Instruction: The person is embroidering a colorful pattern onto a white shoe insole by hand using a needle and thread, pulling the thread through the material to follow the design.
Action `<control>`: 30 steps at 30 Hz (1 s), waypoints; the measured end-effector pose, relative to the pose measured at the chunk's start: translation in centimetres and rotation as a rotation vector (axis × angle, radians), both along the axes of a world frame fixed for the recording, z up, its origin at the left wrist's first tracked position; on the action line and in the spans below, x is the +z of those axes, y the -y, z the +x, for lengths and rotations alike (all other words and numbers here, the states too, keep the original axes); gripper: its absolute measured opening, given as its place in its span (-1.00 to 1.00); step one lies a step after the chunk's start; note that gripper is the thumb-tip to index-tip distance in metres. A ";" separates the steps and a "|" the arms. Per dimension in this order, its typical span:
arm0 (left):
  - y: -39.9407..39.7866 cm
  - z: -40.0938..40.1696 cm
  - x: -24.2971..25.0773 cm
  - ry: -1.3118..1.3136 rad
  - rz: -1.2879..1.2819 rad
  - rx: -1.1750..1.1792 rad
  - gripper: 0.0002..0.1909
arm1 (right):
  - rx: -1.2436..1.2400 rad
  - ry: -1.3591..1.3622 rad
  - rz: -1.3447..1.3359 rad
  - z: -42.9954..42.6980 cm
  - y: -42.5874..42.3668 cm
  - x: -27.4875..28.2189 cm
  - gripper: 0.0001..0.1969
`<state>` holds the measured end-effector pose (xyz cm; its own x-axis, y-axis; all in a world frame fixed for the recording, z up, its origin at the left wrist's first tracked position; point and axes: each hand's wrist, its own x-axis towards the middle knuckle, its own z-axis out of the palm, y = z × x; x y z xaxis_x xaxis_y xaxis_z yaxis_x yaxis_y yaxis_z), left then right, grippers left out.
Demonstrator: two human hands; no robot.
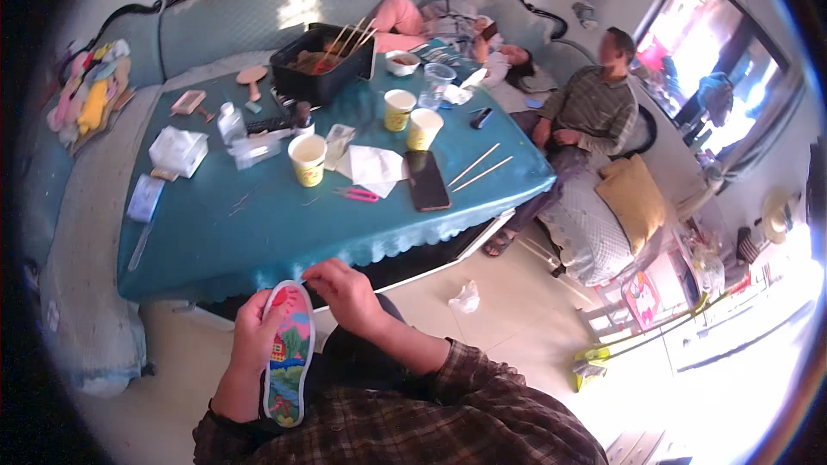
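Note:
My left hand (251,329) grips a shoe insole (289,355) upright over my lap, its thumb across the upper part. The insole has a white rim and a colourful stitched picture: a house, trees, blue and green bands and pink sky. My right hand (345,294) is at the toe end, thumb and fingertips pinched together beside the rim. Whether a needle or thread is between those fingertips is too small to tell. On the table in front of me lie pink thread snips (357,194) and a dark smartphone (426,182).
The table (213,239) has a teal cover. Paper cups (307,160), two chopsticks (475,168), white paper (375,165) and a black bin with sticks (316,68) stand or lie on it. One person (588,103) sits at right; another (452,26) lies on the sofa. Crumpled plastic (464,297) lies on the floor.

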<state>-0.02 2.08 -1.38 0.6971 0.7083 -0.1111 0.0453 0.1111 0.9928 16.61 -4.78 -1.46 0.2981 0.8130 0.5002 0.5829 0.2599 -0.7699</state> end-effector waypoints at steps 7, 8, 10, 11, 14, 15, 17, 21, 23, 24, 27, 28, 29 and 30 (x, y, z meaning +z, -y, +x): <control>0.8 2.2 0.5 0.022 0.191 -0.006 -0.82 | 0.077 0.416 0.159 0.4 0.5 0.5 -0.81; 0.8 2.0 0.6 0.025 0.192 0.007 -0.82 | 0.085 0.417 0.163 0.1 0.4 0.6 -0.81; 0.8 1.7 0.8 0.024 0.185 0.026 -0.82 | 0.092 0.417 0.206 -0.4 0.5 0.6 -0.78; 0.7 1.7 1.1 -0.032 0.228 0.026 -0.83 | 0.104 0.416 0.205 -0.4 0.4 0.7 -0.78; 0.8 2.1 1.9 -0.122 0.313 0.016 -0.84 | 0.019 0.380 0.106 -0.8 0.3 1.0 -0.76; 1.0 1.9 2.2 -0.157 0.373 -0.004 -0.84 | 0.005 0.371 0.061 -0.9 0.4 1.4 -0.76; 0.9 2.1 0.6 -0.100 0.588 0.022 -0.82 | -0.001 0.321 0.059 -1.4 0.4 2.0 -0.77; 0.6 2.4 1.1 -0.122 0.593 0.094 -0.84 | 0.172 -0.813 -0.074 -0.5 0.8 2.4 -0.93; 0.2 2.1 1.2 -0.034 0.542 0.132 -0.85 | 0.220 -0.957 0.000 -0.3 0.4 1.8 -0.93; 0.2 1.9 1.9 -0.070 0.477 0.111 -0.85 | 0.192 -0.918 -0.012 -0.2 0.4 1.8 -0.93; 0.2 1.3 1.8 -0.127 0.428 0.110 -0.85 | 0.167 -0.839 -0.032 0.5 0.4 1.4 -0.97; 0.3 1.3 2.0 -0.082 0.388 0.130 -0.85 | 0.121 -0.778 -0.129 0.4 0.5 1.6 -0.98; 0.3 1.2 2.1 -0.036 0.347 0.149 -0.85 | 0.076 -0.715 -0.225 0.3 0.6 1.6 -0.96; 0.4 1.2 1.7 -0.005 0.287 0.157 -0.86 | 0.083 -0.652 -0.201 0.3 0.7 1.0 -0.93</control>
<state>1.21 1.72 0.33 0.5767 0.8101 0.1057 0.0550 -0.1675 0.9843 16.90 -5.44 -0.44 0.4196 0.9045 0.0764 -0.0320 0.0989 -0.9946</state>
